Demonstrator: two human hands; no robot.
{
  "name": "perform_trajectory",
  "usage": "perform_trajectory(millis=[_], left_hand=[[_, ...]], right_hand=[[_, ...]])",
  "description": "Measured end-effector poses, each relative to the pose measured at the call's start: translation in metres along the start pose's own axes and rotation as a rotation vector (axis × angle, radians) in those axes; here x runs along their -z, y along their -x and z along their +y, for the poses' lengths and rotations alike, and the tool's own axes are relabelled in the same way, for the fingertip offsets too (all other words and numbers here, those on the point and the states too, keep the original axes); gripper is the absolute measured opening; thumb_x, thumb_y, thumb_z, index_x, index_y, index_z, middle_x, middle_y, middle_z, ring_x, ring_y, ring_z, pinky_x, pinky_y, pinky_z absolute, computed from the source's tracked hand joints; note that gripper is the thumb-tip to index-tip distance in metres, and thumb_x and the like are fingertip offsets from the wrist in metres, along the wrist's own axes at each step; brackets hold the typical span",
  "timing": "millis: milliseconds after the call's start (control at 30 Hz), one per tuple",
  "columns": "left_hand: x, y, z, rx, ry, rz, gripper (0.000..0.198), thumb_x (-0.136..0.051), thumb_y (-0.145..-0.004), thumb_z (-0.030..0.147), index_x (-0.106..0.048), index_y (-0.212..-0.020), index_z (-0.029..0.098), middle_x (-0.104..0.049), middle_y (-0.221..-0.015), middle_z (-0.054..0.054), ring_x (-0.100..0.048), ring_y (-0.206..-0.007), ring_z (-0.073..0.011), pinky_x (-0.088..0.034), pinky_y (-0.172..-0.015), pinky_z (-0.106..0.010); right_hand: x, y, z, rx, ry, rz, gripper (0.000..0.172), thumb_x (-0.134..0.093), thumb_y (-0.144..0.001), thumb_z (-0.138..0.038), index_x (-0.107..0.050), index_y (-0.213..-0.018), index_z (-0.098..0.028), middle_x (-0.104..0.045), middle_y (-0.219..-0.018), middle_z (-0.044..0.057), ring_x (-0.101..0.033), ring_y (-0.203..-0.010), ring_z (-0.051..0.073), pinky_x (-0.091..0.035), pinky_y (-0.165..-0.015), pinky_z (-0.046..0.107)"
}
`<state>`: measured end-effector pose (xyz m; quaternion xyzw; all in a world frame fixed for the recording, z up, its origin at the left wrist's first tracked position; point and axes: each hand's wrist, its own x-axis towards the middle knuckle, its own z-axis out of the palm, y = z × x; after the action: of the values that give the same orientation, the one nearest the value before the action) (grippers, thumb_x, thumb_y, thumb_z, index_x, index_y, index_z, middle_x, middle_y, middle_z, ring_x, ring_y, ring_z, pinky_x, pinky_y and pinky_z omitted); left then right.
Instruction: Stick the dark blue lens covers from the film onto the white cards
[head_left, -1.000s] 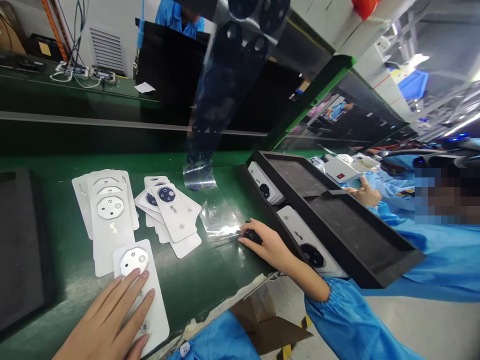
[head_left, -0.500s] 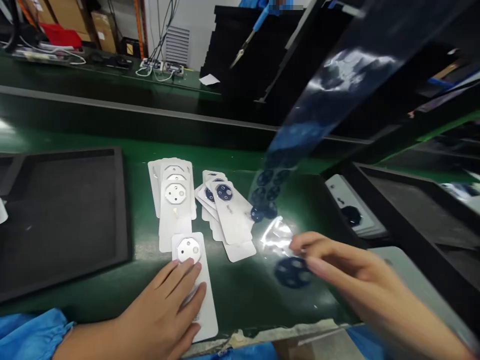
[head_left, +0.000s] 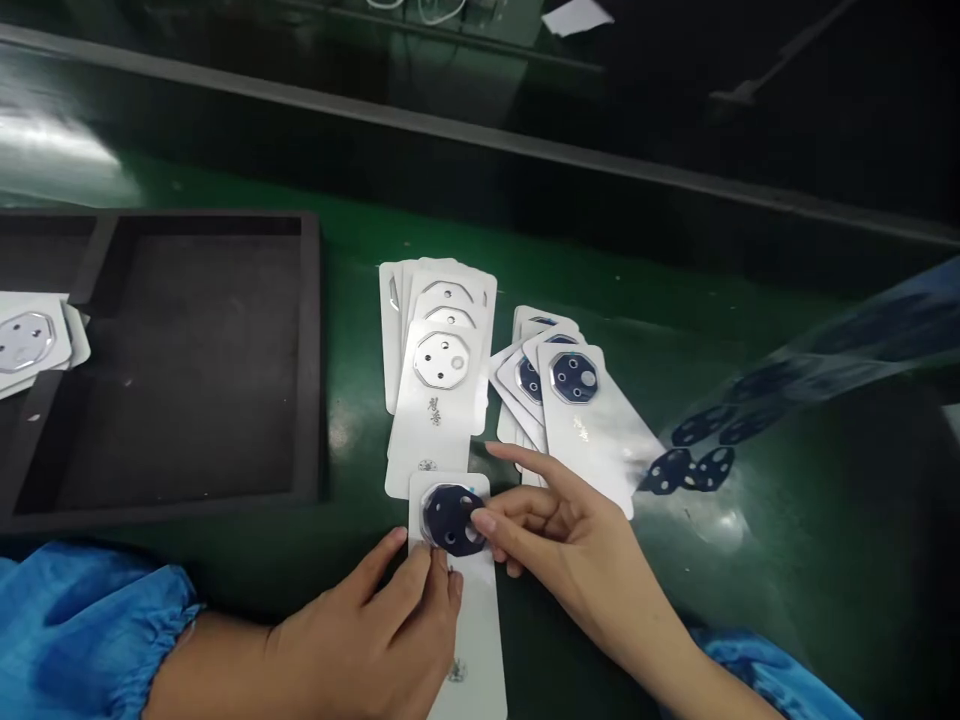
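Head view: dark disc point(head_left: 450, 522) is over far end of white panel point(head_left: 474, 625) (long axis toward the person)
Right hand point(head_left: 566, 530): grip pinches disc's right edge
Left hand point(head_left: 379, 635): by disc's lower edge, hold unclear

white panel point(head_left: 480, 620): lower end cut off by the bottom edge; part of its face hidden by the left hand point(head_left: 375, 640). round emblem point(head_left: 457, 670) on it too small to make out. dark sticker point(head_left: 448, 520): right margin covered by the right hand point(head_left: 551, 525); full seating on the panel cannot be determined. left stack point(head_left: 441, 440) and right stack point(head_left: 604, 455): lower pieces largely covered, count not determinable. black tray point(head_left: 309, 350): cut off at left. sticker strip point(head_left: 844, 340): blurred, leaving view at right.
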<state>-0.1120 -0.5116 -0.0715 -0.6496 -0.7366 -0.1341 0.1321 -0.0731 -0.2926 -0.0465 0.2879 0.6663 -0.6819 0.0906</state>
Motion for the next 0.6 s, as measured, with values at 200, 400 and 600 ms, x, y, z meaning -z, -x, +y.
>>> perform_trajectory(millis=[200, 400, 600], left_hand=[[0.0075, -0.0002, 0.0004, -0.008, -0.061, -0.057, 0.040, -0.065, -0.099, 0.042, -0.072, -0.123, 0.011, -0.071, -0.121, -0.009, -0.063, -0.117, -0.0290, -0.055, -0.098, -0.042], [0.0067, 0.0003, -0.0004, -0.017, -0.024, -0.053, 0.040, -0.067, -0.099, 0.040, -0.072, -0.123, 0.008, -0.070, -0.120, -0.011, -0.063, -0.116, -0.0304, -0.053, -0.101, -0.045], [0.0045, 0.0024, -0.0004, -0.026, -0.004, -0.035, 0.042, -0.066, -0.099, 0.035, -0.070, -0.125, 0.003, -0.071, -0.119, -0.013, -0.065, -0.114, -0.0328, -0.056, -0.096, -0.045]], right_hand=[[0.0042, -0.0058, -0.0028, -0.031, 0.100, -0.098, 0.030, -0.085, -0.076, -0.046, -0.079, -0.089, -0.019, -0.067, -0.060, 0.002, -0.062, -0.051, 0.013, -0.054, -0.044, 0.019], [0.0076, -0.0069, 0.0012, 0.080, 0.162, -0.125, 0.020, -0.080, -0.084, -0.039, -0.083, -0.096, -0.023, -0.065, -0.057, 0.000, -0.056, -0.047, 0.010, -0.047, -0.042, 0.019], [0.0098, -0.0091, -0.0002, 0.138, 0.211, -0.135, 0.019, -0.079, -0.086, -0.036, -0.083, -0.100, -0.023, -0.066, -0.058, -0.001, -0.054, -0.045, 0.010, -0.046, -0.042, 0.020]])
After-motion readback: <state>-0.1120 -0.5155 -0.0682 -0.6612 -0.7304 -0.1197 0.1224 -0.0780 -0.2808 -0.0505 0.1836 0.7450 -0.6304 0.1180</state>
